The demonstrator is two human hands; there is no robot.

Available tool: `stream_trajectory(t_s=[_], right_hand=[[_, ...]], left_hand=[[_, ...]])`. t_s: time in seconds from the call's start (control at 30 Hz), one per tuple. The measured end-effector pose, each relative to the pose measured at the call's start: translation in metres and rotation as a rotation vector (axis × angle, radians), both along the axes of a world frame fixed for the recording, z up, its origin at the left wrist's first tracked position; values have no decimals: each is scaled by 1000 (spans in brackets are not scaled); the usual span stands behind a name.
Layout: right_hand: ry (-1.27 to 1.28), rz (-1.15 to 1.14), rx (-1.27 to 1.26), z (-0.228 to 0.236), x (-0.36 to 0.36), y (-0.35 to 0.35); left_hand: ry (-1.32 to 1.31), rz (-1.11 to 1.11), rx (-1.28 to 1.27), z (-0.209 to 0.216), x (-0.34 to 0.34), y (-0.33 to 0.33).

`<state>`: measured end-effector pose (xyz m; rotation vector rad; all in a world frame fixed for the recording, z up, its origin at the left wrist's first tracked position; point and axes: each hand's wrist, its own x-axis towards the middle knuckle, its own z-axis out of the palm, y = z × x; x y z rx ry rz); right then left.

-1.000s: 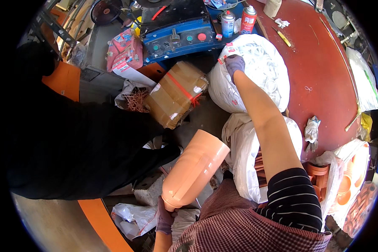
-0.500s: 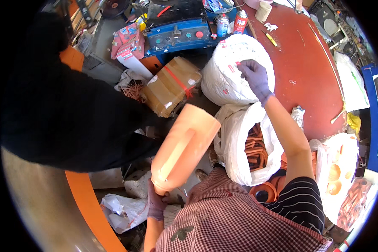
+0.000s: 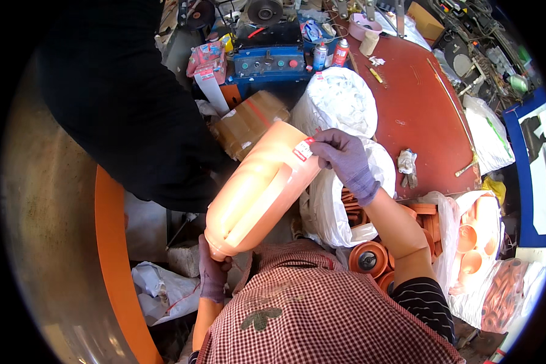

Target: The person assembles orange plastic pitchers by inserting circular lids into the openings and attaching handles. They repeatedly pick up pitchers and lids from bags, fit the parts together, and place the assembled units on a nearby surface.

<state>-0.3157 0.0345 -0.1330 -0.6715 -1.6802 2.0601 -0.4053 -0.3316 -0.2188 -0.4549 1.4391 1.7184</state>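
A peach-orange, bottle-shaped plastic shell (image 3: 258, 188) with a long raised strip down its side is tilted in front of me, narrow neck down towards me. My left hand (image 3: 214, 273), in a purple-grey glove, is closed round the neck. My right hand (image 3: 346, 161), gloved alike, pinches the edge of a red-and-white sticker (image 3: 303, 149), which lies against the shell near its wide end. Whether the sticker is fully stuck down I cannot tell. Beyond the right hand stands a white-wrapped bundle (image 3: 337, 100) with another red-and-white sticker (image 3: 320, 76) on its rim.
A white sack (image 3: 321, 209) holds orange parts; round orange parts (image 3: 368, 259) lie beside it. A red-brown table (image 3: 428, 121) stands right, a blue control box (image 3: 267, 64) and cardboard box (image 3: 249, 124) ahead. A person in black (image 3: 121, 109) is close on my left.
My right hand has come from the white-wrapped bundle to the shell's wide end, bringing a sticker against it. The shell has shifted slightly left and nearer; the head view has moved.
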Motion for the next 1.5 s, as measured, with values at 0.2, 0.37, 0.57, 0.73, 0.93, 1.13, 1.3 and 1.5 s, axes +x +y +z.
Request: stream_trajectory(t_s=[0.2,0.37,0.57,0.73,0.93,1.13,1.3,1.5], right_hand=[[-11,7,64,9,13,-36],[52,-3,37,17,16,-53],[43,-21,87,24,14,-69],[59,-28,161,31,13,-78],[59,-94,451,20,10,-81],[-85,-198,917,44,16,-85],[167,-225,758,20,15,-52],[6,-4,601,27,17,-71]], left_hand=[[56,25,44,-1,5,-28],[114,60,45,17,14,-34],[254,63,8,33,19,-40],[204,34,109,43,16,-51],[640,-130,-41,-2,11,-79],[538,-46,-5,-15,10,-90],[514,43,-110,1,19,-59],[344,-16,19,34,23,-50]])
